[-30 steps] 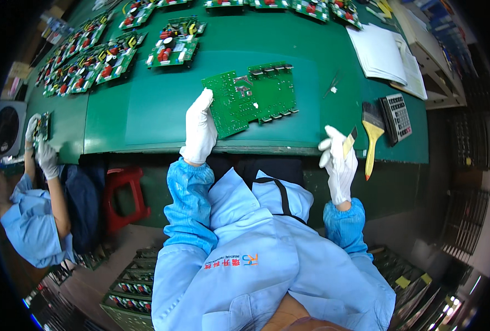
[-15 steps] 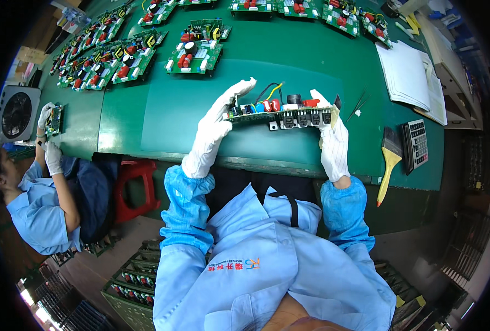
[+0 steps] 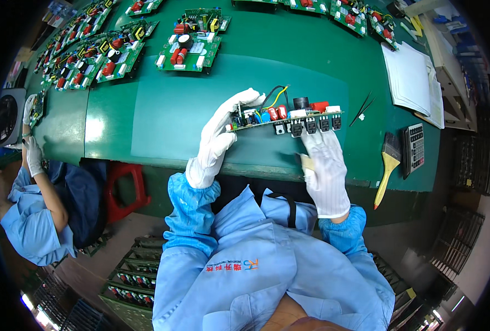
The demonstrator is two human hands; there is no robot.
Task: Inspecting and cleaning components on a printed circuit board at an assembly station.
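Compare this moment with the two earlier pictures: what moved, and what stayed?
The circuit board, lying solder-side up a second ago, is now raised on edge between the left hand and right hand, components showing. The brush, calculator and papers stayed put on the green table.

Both hands, the left hand (image 3: 217, 138) and the right hand (image 3: 326, 168), wear white fabric gloves with fine stripes, above light blue sleeves. Between them, the green rectangular circuit board (image 3: 286, 117) carries red, blue, black and white parts and yellow and black wires. Beneath it the counter (image 3: 162, 110) is glossy green. Right of the right hand lie a yellow-handled paintbrush (image 3: 388, 165) with dark bristles and a grey calculator (image 3: 415, 149).
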